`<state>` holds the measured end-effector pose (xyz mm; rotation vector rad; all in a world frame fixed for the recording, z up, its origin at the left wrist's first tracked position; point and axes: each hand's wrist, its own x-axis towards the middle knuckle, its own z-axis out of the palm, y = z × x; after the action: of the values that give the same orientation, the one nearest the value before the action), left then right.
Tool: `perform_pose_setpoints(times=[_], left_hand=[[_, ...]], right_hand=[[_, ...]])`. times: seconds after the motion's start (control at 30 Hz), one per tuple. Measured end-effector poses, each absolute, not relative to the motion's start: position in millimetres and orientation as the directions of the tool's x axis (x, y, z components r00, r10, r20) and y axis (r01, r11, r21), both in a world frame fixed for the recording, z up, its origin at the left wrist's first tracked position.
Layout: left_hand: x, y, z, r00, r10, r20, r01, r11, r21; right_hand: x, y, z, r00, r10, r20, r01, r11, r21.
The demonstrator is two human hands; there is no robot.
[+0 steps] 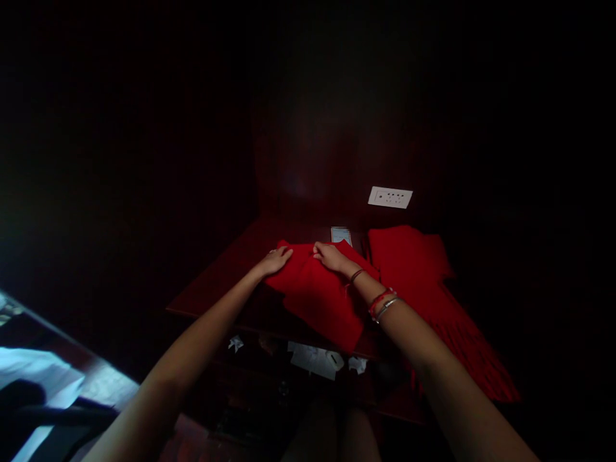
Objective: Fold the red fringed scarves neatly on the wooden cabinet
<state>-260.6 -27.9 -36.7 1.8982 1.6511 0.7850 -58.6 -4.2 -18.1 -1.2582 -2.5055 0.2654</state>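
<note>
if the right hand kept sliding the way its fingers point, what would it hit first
Probably the left hand: the right hand points leftward across the red cloth toward it, though depth is hard to judge in this dim view.

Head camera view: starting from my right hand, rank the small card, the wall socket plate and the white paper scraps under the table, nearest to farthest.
From the right hand:
1. Small card, just beyond it on the table.
2. Wall socket plate, up on the right.
3. White paper scraps, low, below the table's front edge.
</note>
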Motion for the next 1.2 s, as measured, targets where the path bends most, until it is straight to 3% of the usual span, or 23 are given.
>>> perform_pose_setpoints(times=[0.07,0.2,0.3,0.37,0.43,0.5,0.6,0.7,0.83,1.03,1.2], left_hand=[[-250,-35,-40,0.126,0.990,0.064,0.722,-0.136,0.678],[-230,-50,-43,0.188,0.968,0.164,0.796,-0.248,0.552],[-224,-54,-46,0.152,0.985,0.077,0.843,-0.170,0.511],[-223,-56,-50,0.068,0.995,0.073,0.881,-0.094,0.464],[-224,-59,-54,0.057,0.985,0.165,0.922,-0.115,0.371],[-224,-62,-58,0.156,0.957,0.245,0.942,-0.219,0.255],[-223,-61,-61,0.348,0.909,0.228,0.909,-0.387,0.155],[-219,-50,-57,0.385,0.914,0.127,0.877,-0.405,0.259],[-213,-36,-49,0.158,0.985,0.077,0.871,-0.175,0.460],[-209,-38,-61,-0.047,0.971,0.235,0.937,-0.038,0.347],[-212,-35,-68,-0.034,0.983,0.178,0.965,-0.014,0.262]], right_hand=[[-70,4,-19,-0.537,0.829,0.157,0.780,0.558,-0.283],[-89,18,-19,-0.516,0.850,0.110,0.800,0.523,-0.294],[-82,15,-13,-0.514,0.851,0.104,0.791,0.518,-0.325],[-59,0,-8,-0.505,0.844,0.184,0.763,0.535,-0.362],[-25,-25,-8,-0.465,0.819,0.335,0.728,0.569,-0.381],[9,-56,-14,-0.404,0.801,0.441,0.738,0.571,-0.359],[36,-101,-35,-0.315,0.864,0.392,0.840,0.446,-0.309],[30,-122,-56,-0.194,0.939,0.283,0.931,0.267,-0.247],[5,-114,-65,-0.086,0.988,0.127,0.962,0.116,-0.248],[-8,-89,-68,-0.104,0.986,0.131,0.938,0.141,-0.317],[-16,-72,-81,-0.075,0.991,0.110,0.940,0.108,-0.324]])
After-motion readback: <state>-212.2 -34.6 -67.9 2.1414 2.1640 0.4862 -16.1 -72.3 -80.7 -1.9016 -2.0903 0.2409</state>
